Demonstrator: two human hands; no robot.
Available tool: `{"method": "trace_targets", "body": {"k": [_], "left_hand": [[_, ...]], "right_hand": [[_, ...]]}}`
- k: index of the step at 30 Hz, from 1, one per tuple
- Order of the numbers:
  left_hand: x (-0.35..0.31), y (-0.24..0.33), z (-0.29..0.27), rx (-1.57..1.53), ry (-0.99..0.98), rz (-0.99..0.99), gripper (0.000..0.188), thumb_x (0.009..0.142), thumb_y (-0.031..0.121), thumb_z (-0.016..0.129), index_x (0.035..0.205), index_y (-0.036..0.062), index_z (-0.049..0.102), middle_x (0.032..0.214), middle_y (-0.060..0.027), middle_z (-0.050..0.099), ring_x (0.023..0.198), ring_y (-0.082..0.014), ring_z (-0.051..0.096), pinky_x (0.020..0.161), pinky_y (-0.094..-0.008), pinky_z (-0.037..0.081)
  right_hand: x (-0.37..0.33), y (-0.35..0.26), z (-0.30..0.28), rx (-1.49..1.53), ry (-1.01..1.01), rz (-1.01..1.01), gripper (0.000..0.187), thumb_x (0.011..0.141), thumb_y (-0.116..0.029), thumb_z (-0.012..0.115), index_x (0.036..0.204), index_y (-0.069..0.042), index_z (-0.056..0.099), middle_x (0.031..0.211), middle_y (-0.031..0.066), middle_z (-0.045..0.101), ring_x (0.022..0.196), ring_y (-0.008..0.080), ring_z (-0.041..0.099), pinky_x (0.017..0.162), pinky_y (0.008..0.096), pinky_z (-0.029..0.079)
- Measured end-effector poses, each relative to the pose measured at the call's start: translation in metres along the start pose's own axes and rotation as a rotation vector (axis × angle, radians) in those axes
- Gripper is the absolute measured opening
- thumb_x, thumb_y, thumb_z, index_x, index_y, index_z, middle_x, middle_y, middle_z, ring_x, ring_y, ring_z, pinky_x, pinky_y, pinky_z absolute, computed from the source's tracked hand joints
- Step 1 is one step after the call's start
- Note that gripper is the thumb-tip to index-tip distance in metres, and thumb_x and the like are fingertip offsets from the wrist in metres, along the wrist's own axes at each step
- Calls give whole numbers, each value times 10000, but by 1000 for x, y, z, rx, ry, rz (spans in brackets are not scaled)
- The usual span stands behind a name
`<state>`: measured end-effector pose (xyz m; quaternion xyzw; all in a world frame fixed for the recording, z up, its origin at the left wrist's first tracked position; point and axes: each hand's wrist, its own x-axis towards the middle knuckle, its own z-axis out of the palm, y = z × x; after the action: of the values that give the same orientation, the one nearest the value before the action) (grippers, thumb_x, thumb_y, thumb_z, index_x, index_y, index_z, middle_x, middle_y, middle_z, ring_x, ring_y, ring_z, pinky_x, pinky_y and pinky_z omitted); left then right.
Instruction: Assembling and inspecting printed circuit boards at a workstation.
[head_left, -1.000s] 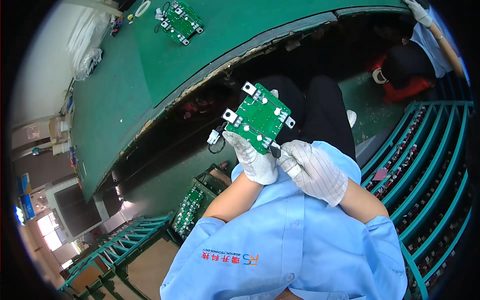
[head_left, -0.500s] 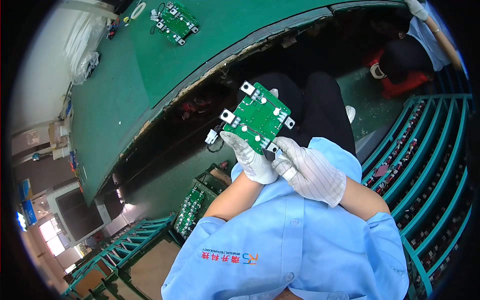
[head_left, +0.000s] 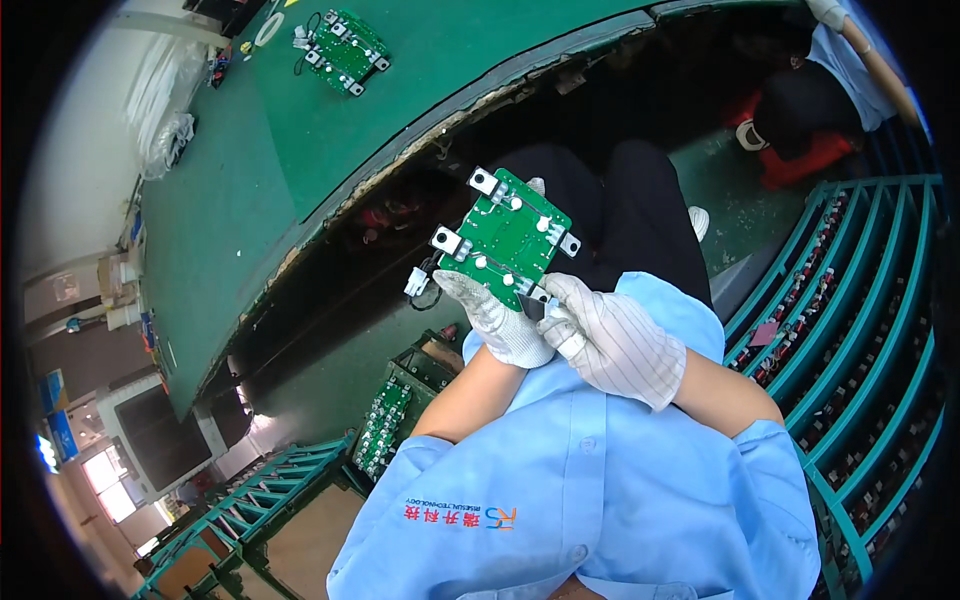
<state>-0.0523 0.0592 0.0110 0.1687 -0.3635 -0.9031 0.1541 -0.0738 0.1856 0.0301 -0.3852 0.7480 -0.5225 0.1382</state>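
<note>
A green circuit board (head_left: pixel 505 235) with white-and-black corner terminals is held over my lap. My left hand (head_left: pixel 500 325), in a white glove, grips it from below and along its lower left edge; most of those fingers are hidden behind the board. In my gloved right hand (head_left: pixel 615 340), a small dark, flat, blade-like piece (head_left: pixel 531 308) is pinched between thumb and fingers. It lies against the board's lowest corner, next to the terminal there. A white connector (head_left: pixel 417 281) on black wires hangs off the board's left side.
A similar board (head_left: pixel 345 55) lies on the green workbench (head_left: pixel 225 210), whose worn edge runs before me. Teal racks (head_left: pixel 850 330) with rows of parts stand at the right. More boards (head_left: pixel 383 428) sit at the lower left. Another person's arm (head_left: pixel 868 65) shows at the far right.
The board and both hands have shifted slightly left in the picture. The blade-like piece has turned and now shows more of its flat face at the corner.
</note>
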Motion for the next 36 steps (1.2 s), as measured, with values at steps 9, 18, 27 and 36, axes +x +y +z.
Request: {"method": "trace_targets", "body": {"k": [9, 18, 27, 36], "left_hand": [[-1, 3, 2, 48, 32, 19, 937, 791, 770, 284, 1366, 33, 335, 1338, -219, 420, 1172, -301, 471, 999, -378, 362], [0, 4, 7, 94, 61, 37, 956, 774, 780, 323, 1351, 18, 356, 1296, -237, 462, 1123, -319, 517, 960, -386, 413], [10, 5, 0, -164, 64, -27, 914, 806, 741, 342, 1345, 4, 357, 1271, -272, 476, 1091, -346, 542, 932, -405, 446], [17, 2, 3, -178, 125, -18, 918, 806, 742, 336, 1352, 4, 342, 1259, -297, 472, 1087, -391, 540, 943, -451, 437]], "right_hand": [[2, -4, 1, -87, 21, -15, 334, 848, -181, 593, 1116, 7, 523, 726, 108, 597, 560, 254, 574, 503, 347, 456], [3, -3, 2, -100, -22, 23, 295, 857, -163, 581, 1097, 2, 531, 712, 94, 591, 544, 250, 560, 499, 348, 450], [-2, 16, -2, 367, 57, 157, 252, 860, -104, 577, 1072, 27, 539, 972, 142, 614, 725, 262, 611, 614, 347, 480], [-5, 20, -10, -98, 64, -59, 206, 854, -44, 576, 1044, 32, 560, 1058, 173, 579, 823, 268, 595, 684, 343, 482]]}}
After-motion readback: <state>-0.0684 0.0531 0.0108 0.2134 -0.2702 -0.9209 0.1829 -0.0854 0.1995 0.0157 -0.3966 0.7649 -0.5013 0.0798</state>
